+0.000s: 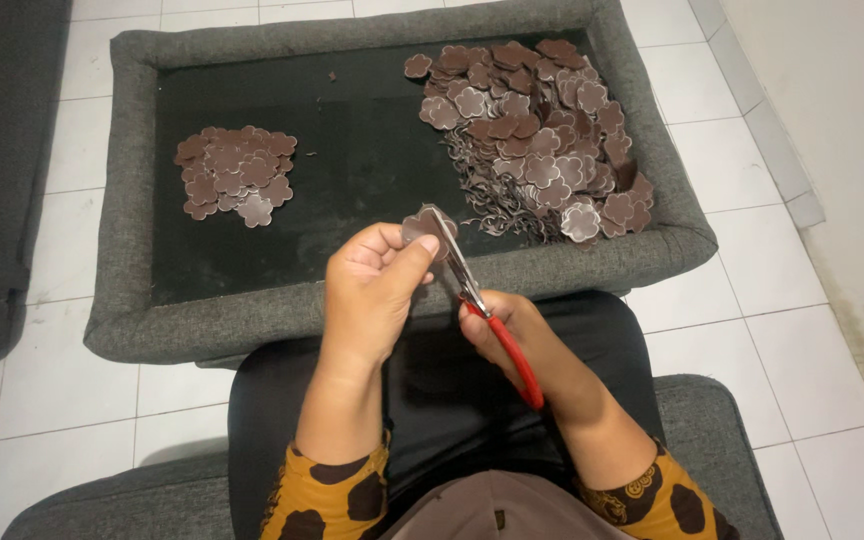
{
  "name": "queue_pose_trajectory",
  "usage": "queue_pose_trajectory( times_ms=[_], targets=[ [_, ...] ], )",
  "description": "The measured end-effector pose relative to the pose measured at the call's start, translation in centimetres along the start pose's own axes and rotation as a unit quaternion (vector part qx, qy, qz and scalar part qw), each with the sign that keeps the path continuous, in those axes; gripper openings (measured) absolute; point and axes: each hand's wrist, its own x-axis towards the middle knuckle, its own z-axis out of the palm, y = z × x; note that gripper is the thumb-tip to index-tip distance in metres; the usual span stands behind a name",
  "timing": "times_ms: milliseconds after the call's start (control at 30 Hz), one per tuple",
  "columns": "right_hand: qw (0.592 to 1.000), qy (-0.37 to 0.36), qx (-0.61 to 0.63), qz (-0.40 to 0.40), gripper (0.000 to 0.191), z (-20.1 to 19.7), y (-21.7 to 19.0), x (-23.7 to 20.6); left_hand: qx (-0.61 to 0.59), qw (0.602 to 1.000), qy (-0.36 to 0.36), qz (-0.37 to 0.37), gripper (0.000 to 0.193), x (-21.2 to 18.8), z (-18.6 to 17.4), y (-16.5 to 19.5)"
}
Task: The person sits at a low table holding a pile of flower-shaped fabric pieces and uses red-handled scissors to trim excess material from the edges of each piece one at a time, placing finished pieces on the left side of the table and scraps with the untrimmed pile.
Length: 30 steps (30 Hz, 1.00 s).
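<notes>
Red-handled scissors (482, 310) in right hand (522, 335) point up-left, toward flower piece (424, 228).

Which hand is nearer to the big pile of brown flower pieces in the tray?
Right. The right hand, gripping the scissors, lies below the big pile; the left hand is further left.

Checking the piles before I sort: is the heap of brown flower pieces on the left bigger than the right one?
No, the left pile is far smaller than the right pile.
</notes>
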Motion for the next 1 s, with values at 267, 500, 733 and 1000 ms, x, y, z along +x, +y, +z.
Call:
queue_pose_trajectory(
  times_ms=[267, 500, 733, 1000],
  targets=[
    [0.998, -0.032, -0.035, -0.043, 0.036, -0.1, -1.0, 0.0, 0.022, 0.999, -0.037, -0.003, 0.006, -0.5, -0.2, 0.7],
    [0.998, -0.029, -0.019, -0.053, 0.035, -0.1, -0.8, -0.2, 0.013, 0.999, -0.027, -0.021, 0.007, -0.4, 0.0, 0.8],
    [0.999, -0.02, -0.011, -0.041, 0.035, 0.1, -0.8, -0.3, 0.033, 0.999, -0.02, -0.016, 0.007, -0.4, -0.3, 0.4],
    [0.999, -0.021, -0.024, -0.032, 0.035, -0.3, 0.1, -0.1, -0.003, 0.999, -0.038, 0.011, 0.008, -0.5, 0.2, 0.7]
  ],
)
